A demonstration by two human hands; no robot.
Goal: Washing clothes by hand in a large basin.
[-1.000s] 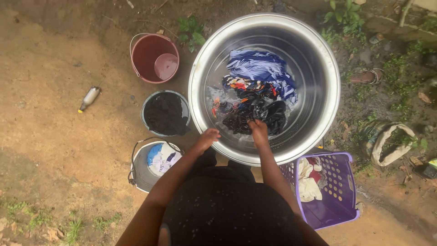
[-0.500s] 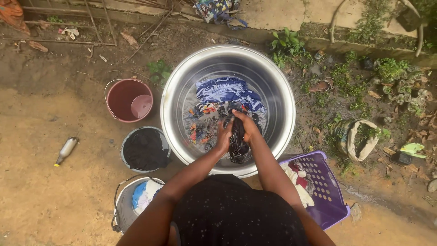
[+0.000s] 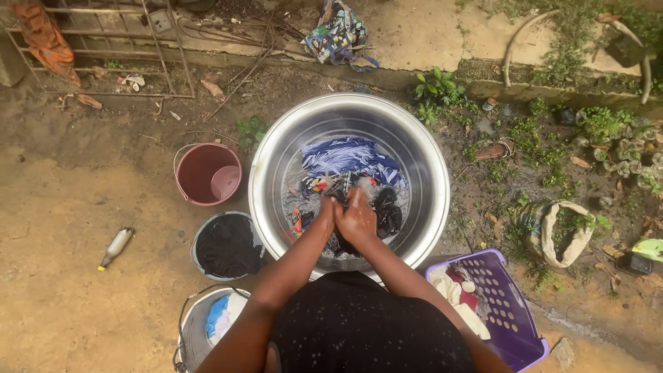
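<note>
Observed nearest the wearer: a purple perforated plastic laundry basket (image 3: 507, 311) holding pale and red cloth, and a white lidless bucket (image 3: 197, 324) with blue and white cloth inside. Noted just beyond these a small grey bucket (image 3: 224, 245) packed with dark fabric.

Found both hands pressed together over the large round stainless-steel basin (image 3: 421, 166): left hand (image 3: 327, 211) and right hand (image 3: 357, 217) closed tight on a wet black garment (image 3: 385, 215), bunched between the palms above shallow soapy water. Saw a blue patterned cloth (image 3: 349, 153) lying at the basin's far side, with a multicoloured piece (image 3: 314, 185) beside it.

Recorded further out a reddish-brown plastic bucket (image 3: 207, 173) with a small cup inside, a pale bottle (image 3: 115, 247) lying on the bare earth, an open sack (image 3: 556, 231) among weeds, and a metal grate (image 3: 103, 48) along the far wall.

Judged as risks: wet cloth slipping from the grip and trailing over the rim onto muddy ground; splash carrying dirty water into the nearby basket; dark dye bleeding into the lighter pieces sharing the water.
</note>
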